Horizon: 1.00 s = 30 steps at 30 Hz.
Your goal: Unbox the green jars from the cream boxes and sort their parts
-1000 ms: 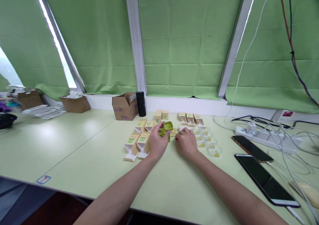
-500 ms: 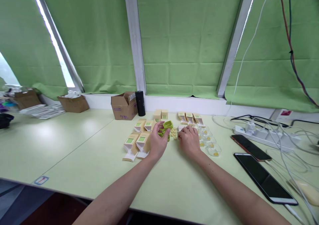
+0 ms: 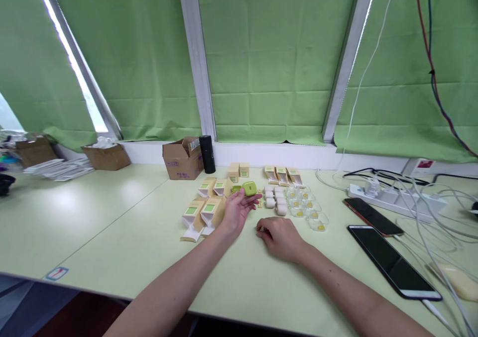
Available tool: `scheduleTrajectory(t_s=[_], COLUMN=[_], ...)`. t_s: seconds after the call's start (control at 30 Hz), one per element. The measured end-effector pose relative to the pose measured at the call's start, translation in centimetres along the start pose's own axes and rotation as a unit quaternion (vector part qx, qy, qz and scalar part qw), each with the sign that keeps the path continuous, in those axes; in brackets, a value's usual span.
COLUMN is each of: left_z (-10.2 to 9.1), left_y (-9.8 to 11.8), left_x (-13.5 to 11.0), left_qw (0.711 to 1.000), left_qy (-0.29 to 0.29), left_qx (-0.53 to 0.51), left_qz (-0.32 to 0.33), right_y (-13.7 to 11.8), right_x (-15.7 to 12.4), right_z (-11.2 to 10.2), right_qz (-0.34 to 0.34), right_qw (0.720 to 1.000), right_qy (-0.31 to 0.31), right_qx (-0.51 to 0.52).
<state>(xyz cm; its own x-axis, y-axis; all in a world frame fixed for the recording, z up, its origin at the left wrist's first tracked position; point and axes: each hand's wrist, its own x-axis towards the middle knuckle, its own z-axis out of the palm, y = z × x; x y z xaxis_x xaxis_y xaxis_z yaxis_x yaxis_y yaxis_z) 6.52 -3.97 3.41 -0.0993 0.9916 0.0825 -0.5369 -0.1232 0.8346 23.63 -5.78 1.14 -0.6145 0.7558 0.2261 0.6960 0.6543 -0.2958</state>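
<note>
A small green rounded-square case point(image 3: 249, 188) rests on the outstretched fingers of my left hand point(image 3: 238, 211), with the thumb against its edge. Behind the thumb sits another green case point(image 3: 236, 189), partly covered. My right hand point(image 3: 280, 237) is on the table nearer to me, its fingers curled and pinched together; whether anything is between them is hidden. Beyond it stand several pale pink-white rounded blocks point(image 3: 281, 209). Small yellow pieces point(image 3: 260, 201) lie just past my left fingertips, mostly hidden.
Open beige cartons point(image 3: 212, 210) stand left of my left hand, with further cartons point(image 3: 281, 174) at the back. Clear plastic trays point(image 3: 318, 222) with yellow dots lie right. Phones point(image 3: 394, 262), a power strip point(image 3: 396, 201) and cables fill the right side. A cardboard box point(image 3: 182, 167) and black cylinder point(image 3: 207, 154) stand behind.
My right hand has drawn back toward me, uncovering the pale blocks. My left hand has turned palm upward, and the green case in it now shows a smooth closed face instead of its hollow.
</note>
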Motion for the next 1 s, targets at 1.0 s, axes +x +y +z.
scheduleTrajectory(t_s=[1.0], left_z=[-1.7], left_y=[5.1], left_x=[-1.4], left_qw=[0.634], left_qy=[-0.097], left_qx=[0.705], left_qz=[0.302], right_y=[0.3], right_x=[-0.1], right_z=[-0.2], right_qz=[-0.017], right_qw=[1.0], right_qy=[0.007], right_qx=[0.008])
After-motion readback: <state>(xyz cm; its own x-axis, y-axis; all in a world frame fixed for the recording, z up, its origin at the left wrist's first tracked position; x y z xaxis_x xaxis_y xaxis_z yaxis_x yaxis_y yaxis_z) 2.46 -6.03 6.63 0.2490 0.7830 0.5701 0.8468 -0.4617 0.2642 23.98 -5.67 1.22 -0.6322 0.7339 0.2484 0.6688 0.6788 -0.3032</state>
